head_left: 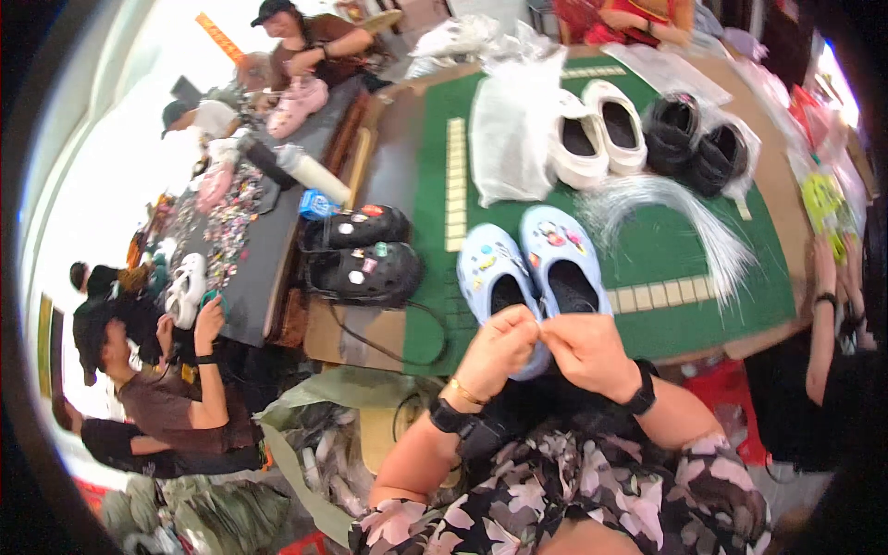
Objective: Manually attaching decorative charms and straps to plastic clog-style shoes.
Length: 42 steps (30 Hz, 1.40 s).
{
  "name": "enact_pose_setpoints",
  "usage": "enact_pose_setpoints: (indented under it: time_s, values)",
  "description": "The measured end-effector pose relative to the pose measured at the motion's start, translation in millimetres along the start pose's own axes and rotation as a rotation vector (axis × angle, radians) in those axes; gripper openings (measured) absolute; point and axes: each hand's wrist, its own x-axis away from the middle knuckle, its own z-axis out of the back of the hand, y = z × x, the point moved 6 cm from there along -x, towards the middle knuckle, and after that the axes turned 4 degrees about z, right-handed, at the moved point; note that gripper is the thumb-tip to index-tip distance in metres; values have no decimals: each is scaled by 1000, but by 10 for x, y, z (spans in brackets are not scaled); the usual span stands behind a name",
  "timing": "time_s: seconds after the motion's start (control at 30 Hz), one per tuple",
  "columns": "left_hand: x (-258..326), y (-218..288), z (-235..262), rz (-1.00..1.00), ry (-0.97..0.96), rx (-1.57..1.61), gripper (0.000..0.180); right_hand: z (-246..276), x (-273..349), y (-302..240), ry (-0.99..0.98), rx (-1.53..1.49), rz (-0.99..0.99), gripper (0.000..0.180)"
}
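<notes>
Two pale-blue clogs (535,250), rounded toes (481,242) (colourful charms (555,234)), dark insides (571,287).

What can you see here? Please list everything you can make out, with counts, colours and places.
Mat: one, green, on the table.
Blue clogs: two, pale blue, nearest the person.
Strands: one bundle, whitish, right of the blue clogs.
White clogs: at least three, white; two far on the mat, the rest at the left bench.
Bag: one, white, far on the mat.
Black clogs: four, black; two table left, two far right.
Strips: several, cream, on the mat.
Box: one, blue, table left.
Charms: many, mixed, bench.
Pink clogs: at least two, pink, bench.
People: at least five, varied clothing, around.
Wristbands: two, black, wrists.
Left fingers, right fingers: both hands, bare, curled above the blue clogs' heels.
</notes>
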Motion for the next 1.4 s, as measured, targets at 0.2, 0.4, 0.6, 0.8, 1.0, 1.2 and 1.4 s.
enact_pose_setpoints:
  time_s: [0.2, 0.4, 0.6, 0.8, 1.0, 1.2, 1.4]
  values:
    - [-57, -148, 8, -24, -220, 91, 13, 9, 1, 77, -22, -49, -103, 4]
    - [-60, -204, 26, 4, -204, 70, 18, -39, 56, 57, -51, -57, -135, 3]
    - [-100, -159, 0, -19, -206, 4, 18, -87, 77, 123, -71, -43, -124, 3]
    - [-116, -163, -32, -193, -117, -104, 21, -77, 95, 91, -52, -11, -89, 3]
    - [-146, -243, 13, -310, 3, -198, 19, -70, 169, 22, -43, -14, -154, 3]
    - [-12, -109, 24, -140, 41, -75, 16, -61, 43, -13, -63, -13, -93, 6]
    - [56, 52, 55, -324, 72, -123, 7, 33, -94, 43, 45, -107, -148, 5]
